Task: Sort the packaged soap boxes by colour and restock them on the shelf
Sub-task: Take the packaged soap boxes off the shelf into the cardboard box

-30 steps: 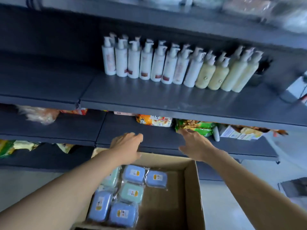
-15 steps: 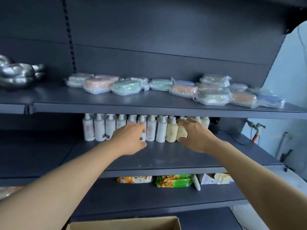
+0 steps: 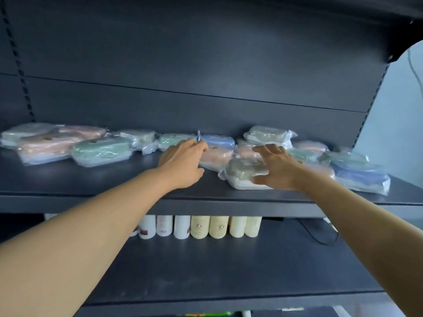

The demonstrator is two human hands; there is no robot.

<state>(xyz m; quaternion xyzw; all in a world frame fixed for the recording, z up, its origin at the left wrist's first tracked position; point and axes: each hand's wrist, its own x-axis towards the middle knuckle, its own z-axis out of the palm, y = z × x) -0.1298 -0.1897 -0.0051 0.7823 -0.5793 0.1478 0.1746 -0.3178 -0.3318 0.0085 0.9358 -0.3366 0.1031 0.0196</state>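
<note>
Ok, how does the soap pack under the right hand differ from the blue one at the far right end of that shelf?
The olive pack is greenish-beige; the blue pack is blue. The olive pack sits mid-shelf near the front edge with the right hand spread over it; the blue pack lies at the right end, untouched. Both are rounded boxes in clear wrap on the same shelf.

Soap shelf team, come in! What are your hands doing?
Left hand open, reaching the plastic-wrapped pink soap box. Right hand open on the wrapped grey-green soap box. Colours mixed; nothing blocking.
</note>
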